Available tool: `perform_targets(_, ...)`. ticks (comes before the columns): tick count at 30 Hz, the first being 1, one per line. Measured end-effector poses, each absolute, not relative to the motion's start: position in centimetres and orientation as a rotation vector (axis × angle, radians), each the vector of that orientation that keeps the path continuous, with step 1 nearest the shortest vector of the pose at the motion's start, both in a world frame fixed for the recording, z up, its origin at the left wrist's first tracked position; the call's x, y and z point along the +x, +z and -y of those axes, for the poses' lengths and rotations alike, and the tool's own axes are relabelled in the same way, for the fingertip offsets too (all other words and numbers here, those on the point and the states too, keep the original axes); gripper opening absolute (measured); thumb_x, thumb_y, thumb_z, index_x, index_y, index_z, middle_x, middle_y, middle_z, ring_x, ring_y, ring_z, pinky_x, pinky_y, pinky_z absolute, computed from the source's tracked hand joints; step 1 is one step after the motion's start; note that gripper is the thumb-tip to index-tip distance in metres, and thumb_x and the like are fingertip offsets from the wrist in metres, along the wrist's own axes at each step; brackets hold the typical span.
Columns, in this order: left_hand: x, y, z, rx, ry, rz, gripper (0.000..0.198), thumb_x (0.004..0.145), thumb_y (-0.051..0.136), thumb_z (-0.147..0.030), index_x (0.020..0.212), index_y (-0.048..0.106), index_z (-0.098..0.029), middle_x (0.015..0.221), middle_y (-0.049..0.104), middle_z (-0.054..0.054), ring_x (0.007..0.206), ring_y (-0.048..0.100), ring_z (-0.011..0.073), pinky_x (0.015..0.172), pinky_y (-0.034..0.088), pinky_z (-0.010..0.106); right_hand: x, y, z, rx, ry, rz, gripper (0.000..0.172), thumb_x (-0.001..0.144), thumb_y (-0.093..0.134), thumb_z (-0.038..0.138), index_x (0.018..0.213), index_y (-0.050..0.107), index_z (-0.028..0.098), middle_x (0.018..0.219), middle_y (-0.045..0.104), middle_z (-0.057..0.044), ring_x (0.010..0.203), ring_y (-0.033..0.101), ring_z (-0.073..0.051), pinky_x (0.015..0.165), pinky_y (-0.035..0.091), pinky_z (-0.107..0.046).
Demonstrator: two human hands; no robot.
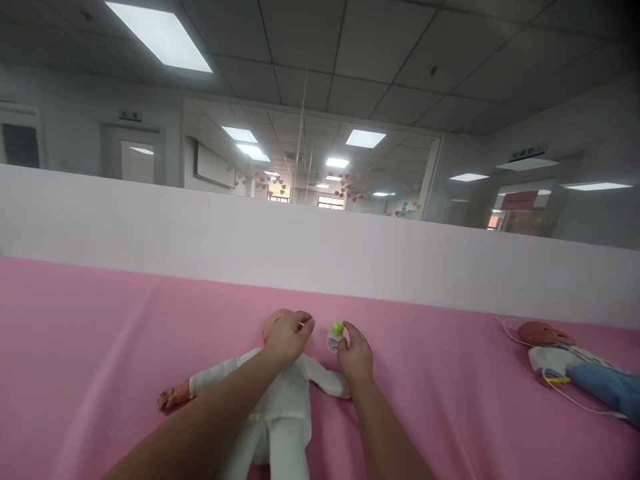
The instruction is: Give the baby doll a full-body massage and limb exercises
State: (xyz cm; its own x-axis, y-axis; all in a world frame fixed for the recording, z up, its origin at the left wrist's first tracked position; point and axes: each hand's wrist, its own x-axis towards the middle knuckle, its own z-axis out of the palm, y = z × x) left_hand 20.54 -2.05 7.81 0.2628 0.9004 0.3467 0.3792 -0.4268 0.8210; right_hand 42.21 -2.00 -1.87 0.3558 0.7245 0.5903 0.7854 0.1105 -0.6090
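Note:
A baby doll in white clothes [287,393] lies on its back on pink cloth, arms spread. My left hand [289,339] is over the doll's head [274,321] and hides most of its face. Its fingers are curled together, with a small pale spot between them that I cannot make out. To the right of the head is a small white bottle [333,343] with a green cap, slightly tilted. My right hand [357,353] grips the bottle's right side between thumb and index finger, above the doll's hand.
Pink cloth [430,373] covers the wide surface, with some creases. At the far right lies a second doll [595,373] in blue and white, with thin tubing around it. A low white wall [310,247] runs along the back, with glass panels above it.

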Motion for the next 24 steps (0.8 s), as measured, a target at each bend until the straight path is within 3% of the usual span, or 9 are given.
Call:
perform_targets(3, 24.4, 8.0, 1.7, 1.499, 0.78, -1.049, 0.044, 0.092, 0.058, -0.06, 0.099, 0.072, -0.019, 0.108, 0.076, 0.013, 0.093, 0.073, 0.0267, 0.087, 0.059, 0.039, 42.5, -2.2, 1.3, -1.581, -0.045, 1.47, 0.066, 0.085, 0.045, 0.015, 0.15, 0.055, 0.017, 0.155, 0.054, -0.006, 0.149, 0.044, -0.024, 0.125, 0.036, -0.04)
perform_targets(6, 27.0, 7.3, 0.3, 1.314, 0.609, -1.086, 0.055, 0.095, 0.05, -0.065, 0.094, 0.068, -0.013, 0.1, 0.075, 0.02, 0.086, 0.073, 0.0269, 0.084, 0.061, 0.039, 42.3, -2.4, 0.7, -1.588, 0.034, 1.552, 0.074, 0.081, 0.046, 0.011, 0.154, 0.049, 0.014, 0.161, 0.047, -0.006, 0.155, 0.034, -0.023, 0.127, 0.031, -0.04)
perform_targets(15, 29.7, 4.2, -2.7, 0.998, 0.519, -1.021, 0.068, 0.103, 0.026, -0.063, 0.093, 0.066, -0.009, 0.095, 0.072, 0.021, 0.085, 0.072, 0.0254, 0.084, 0.06, 0.035, 42.5, -2.1, 0.5, -1.655, 0.104, 1.554, 0.073, 0.078, 0.047, 0.007, 0.15, 0.056, 0.018, 0.16, 0.048, -0.007, 0.148, 0.046, -0.026, 0.125, 0.035, -0.041)
perform_targets(21, 26.9, 5.8, -1.5, 0.943, 0.618, -0.917, 0.065, 0.1, 0.04, -0.063, 0.109, 0.065, -0.004, 0.112, 0.071, 0.026, 0.103, 0.073, 0.0275, 0.095, 0.058, 0.034, 42.4, -1.5, 1.3, -1.662, 0.087, 1.582, 0.067, 0.083, 0.047, 0.011, 0.149, 0.056, 0.015, 0.159, 0.049, -0.009, 0.148, 0.046, -0.026, 0.124, 0.037, -0.042)
perform_targets(24, 23.1, 7.2, 0.4, 0.934, 0.684, -0.813, 0.062, 0.097, 0.051, -0.062, 0.112, 0.067, -0.004, 0.118, 0.07, 0.028, 0.108, 0.072, 0.0316, 0.099, 0.058, 0.039, 42.3, -1.3, 1.7, -1.725, 0.01, 1.585, 0.066, 0.085, 0.046, 0.013, 0.15, 0.054, 0.011, 0.16, 0.048, -0.009, 0.152, 0.039, -0.029, 0.125, 0.035, -0.046)
